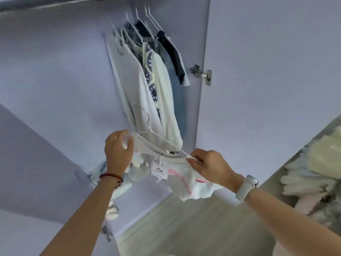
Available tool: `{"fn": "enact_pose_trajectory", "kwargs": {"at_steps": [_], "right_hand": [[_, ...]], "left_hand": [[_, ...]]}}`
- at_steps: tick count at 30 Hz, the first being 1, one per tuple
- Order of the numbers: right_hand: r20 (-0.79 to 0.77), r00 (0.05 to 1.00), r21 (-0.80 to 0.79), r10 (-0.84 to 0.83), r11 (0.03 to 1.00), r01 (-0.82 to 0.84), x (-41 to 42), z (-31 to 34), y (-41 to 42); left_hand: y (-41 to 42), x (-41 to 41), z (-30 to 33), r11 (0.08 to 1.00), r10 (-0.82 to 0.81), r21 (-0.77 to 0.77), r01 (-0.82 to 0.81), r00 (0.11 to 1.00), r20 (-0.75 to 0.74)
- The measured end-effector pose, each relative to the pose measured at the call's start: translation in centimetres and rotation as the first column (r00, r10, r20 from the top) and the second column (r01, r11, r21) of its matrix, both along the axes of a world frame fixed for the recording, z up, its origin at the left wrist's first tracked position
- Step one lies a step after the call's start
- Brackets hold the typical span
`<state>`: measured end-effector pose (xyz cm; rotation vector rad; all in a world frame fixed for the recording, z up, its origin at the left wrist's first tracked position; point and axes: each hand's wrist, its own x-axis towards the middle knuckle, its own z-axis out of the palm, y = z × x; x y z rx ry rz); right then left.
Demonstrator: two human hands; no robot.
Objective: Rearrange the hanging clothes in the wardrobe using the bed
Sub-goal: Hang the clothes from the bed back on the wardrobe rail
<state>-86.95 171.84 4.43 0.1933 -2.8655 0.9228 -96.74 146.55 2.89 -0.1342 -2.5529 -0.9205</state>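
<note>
Both hands (118, 152) grip hanger (158, 140); hanging clothes (156, 80) behind.

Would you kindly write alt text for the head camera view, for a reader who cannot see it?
Both hands hold a white hanger carrying a white top with pink print, the left hand gripping one end and the right hand pinching the other. Behind them, garments on hangers hang inside an open wardrobe.

Both bare forearms reach up and forward from below. The left hand (118, 152), at about eleven o'clock, has its fingers curled in a grip, knuckles toward us. The right hand (208, 166), at one o'clock, pinches with thumb and fingertips, wrist bent inward.
</note>
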Motion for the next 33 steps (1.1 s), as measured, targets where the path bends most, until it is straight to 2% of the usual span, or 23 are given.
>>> {"fn": "enact_pose_trajectory", "kwargs": {"at_steps": [3, 7, 12, 16, 21, 26, 30, 33], "right_hand": [[-0.032, 0.999, -0.075, 0.031, 0.997, -0.033, -4.3, 1.5, -3.7], [-0.012, 0.999, -0.147, 0.042, 0.988, -0.044, -9.6, 3.6, -7.8], [-0.043, 0.998, -0.285, 0.05, 0.957, -0.061, -16.1, 7.0, -12.0], [-0.122, 0.992, -0.349, 0.027, 0.935, -0.068, -21.8, 10.1, -14.3], [-0.176, 0.982, -0.331, 0.07, 0.935, -0.126, -28.2, 13.9, -16.0], [-0.207, 0.978, -0.371, -0.003, 0.925, -0.076, -33.5, 17.0, -18.2], [-0.102, 0.994, -0.331, -0.037, 0.944, 0.001, -37.2, 16.7, -19.2], [-0.07, 0.998, -0.293, -0.005, 0.956, -0.016, -38.0, 15.1, -19.6]], "left_hand": [[-3.4, -0.4, 2.2, 0.987, 0.156, 0.044, -0.154, 0.987, -0.029], [-5.4, -0.8, 6.1, 0.969, 0.245, 0.031, -0.243, 0.954, -0.174], [-5.3, -3.3, 13.6, 0.946, 0.243, -0.086, -0.313, 0.858, -0.454], [-5.0, -6.6, 19.5, 0.881, 0.209, -0.212, -0.423, 0.749, -0.629], [-5.3, -11.2, 23.7, 0.721, 0.296, -0.307, -0.621, 0.677, -0.674], [-7.2, -14.0, 23.4, 0.563, 0.308, -0.368, -0.74, 0.602, -0.737], [-7.4, -15.2, 23.1, 0.508, 0.326, -0.351, -0.787, 0.553, -0.767], [-7.6, -15.4, 23.1, 0.488, 0.329, -0.362, -0.794, 0.551, -0.767]]}}
